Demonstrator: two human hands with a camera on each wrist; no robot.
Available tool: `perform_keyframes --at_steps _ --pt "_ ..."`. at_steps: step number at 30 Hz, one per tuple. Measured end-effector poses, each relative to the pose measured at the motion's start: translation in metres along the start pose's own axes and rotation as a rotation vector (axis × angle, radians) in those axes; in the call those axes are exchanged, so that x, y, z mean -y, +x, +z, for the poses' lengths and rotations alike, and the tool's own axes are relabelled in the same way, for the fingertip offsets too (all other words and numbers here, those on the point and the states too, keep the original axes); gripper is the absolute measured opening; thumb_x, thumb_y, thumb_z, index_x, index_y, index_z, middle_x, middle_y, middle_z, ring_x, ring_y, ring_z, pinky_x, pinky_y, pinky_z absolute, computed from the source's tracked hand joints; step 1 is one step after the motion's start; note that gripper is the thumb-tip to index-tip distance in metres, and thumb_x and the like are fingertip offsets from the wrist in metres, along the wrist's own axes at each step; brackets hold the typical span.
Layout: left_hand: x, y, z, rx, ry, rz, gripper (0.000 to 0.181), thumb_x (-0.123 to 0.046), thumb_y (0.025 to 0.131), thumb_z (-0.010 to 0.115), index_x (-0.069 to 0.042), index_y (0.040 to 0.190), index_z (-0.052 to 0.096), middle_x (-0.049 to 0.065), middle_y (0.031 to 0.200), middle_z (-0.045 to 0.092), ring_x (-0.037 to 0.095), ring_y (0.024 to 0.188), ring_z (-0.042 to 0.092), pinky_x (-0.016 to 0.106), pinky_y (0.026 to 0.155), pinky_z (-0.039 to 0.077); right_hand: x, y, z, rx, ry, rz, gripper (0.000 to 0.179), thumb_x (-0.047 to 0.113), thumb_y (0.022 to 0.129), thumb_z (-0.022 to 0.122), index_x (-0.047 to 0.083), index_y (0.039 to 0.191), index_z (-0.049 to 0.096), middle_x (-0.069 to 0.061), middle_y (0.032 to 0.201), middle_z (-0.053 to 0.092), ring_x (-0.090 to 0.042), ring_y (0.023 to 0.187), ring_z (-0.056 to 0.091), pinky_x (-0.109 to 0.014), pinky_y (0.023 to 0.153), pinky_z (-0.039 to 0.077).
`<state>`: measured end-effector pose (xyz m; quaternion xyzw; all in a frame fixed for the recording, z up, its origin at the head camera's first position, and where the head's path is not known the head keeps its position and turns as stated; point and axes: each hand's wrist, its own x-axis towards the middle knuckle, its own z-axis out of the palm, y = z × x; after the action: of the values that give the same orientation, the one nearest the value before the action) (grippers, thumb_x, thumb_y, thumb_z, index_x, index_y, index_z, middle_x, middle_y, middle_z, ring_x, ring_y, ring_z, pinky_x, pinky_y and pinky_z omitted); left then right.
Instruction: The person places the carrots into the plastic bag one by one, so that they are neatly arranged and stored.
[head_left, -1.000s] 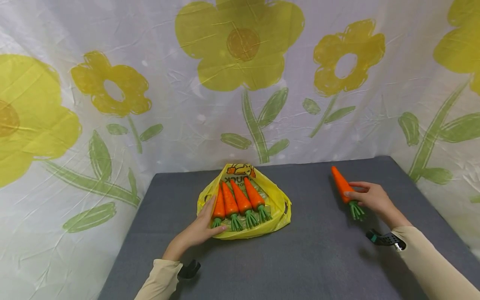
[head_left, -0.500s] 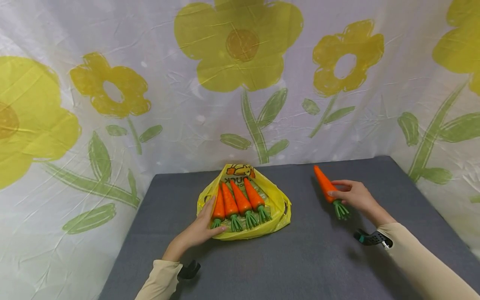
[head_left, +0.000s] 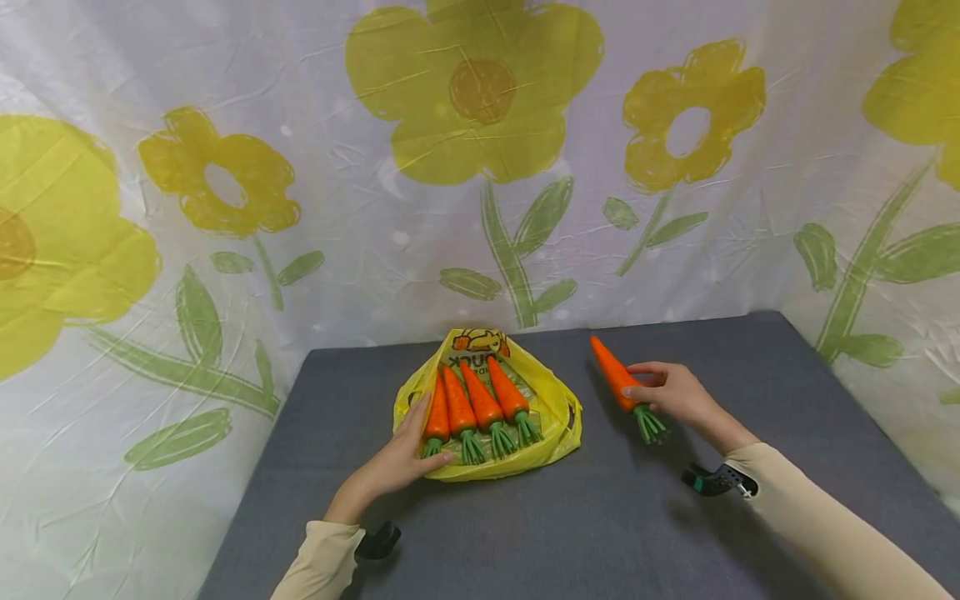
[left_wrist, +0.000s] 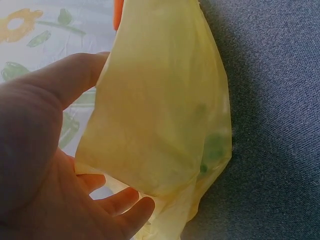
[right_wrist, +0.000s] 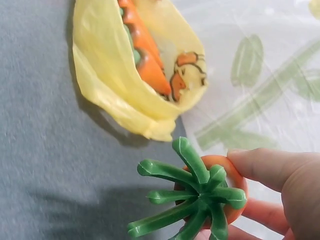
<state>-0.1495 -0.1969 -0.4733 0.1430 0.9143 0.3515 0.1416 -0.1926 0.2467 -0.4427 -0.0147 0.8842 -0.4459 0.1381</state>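
Observation:
A yellow plastic bag [head_left: 551, 400] lies with its mouth gaping in the head view, several orange toy carrots [head_left: 483, 400] side by side in it. My left hand [head_left: 399, 450] holds the bag's left side. In the left wrist view the thumb reaches behind the yellow bag wall [left_wrist: 155, 100], with the other fingers bent below. My right hand [head_left: 678, 398] grips another toy carrot [head_left: 613, 373] near its green top, thumb on one side and fingers on the other. That carrot is right of the bag, apart from it, tip pointing away. In the right wrist view its green stalks [right_wrist: 200, 195] face the camera.
A dark grey cloth-covered table [head_left: 525, 533] lies under everything. Behind it and at both sides hangs a white sheet [head_left: 360, 250] printed with yellow flowers. Each wrist wears a black band, such as the right wristband [head_left: 716, 481].
My right hand has carried its toy carrot leftward across the table, nearer the bag. The left hand, the bag and the carrots in it have stayed put.

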Motion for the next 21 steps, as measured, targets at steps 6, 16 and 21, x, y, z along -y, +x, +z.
perform_keyframes --at_steps 6,16,21 --pt "0.0 0.0 0.0 -0.005 -0.004 0.005 0.104 -0.034 0.093 0.07 -0.011 0.16 -0.006 0.018 0.168 -0.003 0.04 0.155 0.0 0.065 0.118 0.019 0.008 0.002 0.014 0.017 0.001 -0.044 0.063 0.035 0.091 0.072 0.003 0.141 0.052 -0.025 0.121 0.067 -0.016 0.087 0.068 -0.038 0.077 0.058" --pt "-0.001 0.0 0.0 -0.008 -0.006 0.012 0.104 -0.034 0.093 0.07 -0.01 0.16 -0.005 0.018 0.167 -0.002 0.041 0.155 0.001 0.065 0.118 0.02 0.018 0.003 0.033 0.068 0.022 -0.095 0.059 0.03 0.09 0.073 0.002 0.139 0.055 -0.022 0.114 0.07 -0.015 0.083 0.067 -0.039 0.074 0.058" --pt "-0.001 0.0 0.0 -0.004 -0.009 0.013 0.104 -0.034 0.093 0.069 -0.01 0.16 -0.006 0.019 0.167 -0.003 0.041 0.155 0.001 0.065 0.118 0.02 0.023 0.005 0.037 0.076 0.029 -0.092 0.058 0.031 0.09 0.073 0.006 0.139 0.056 -0.019 0.113 0.071 -0.015 0.081 0.066 -0.04 0.076 0.057"
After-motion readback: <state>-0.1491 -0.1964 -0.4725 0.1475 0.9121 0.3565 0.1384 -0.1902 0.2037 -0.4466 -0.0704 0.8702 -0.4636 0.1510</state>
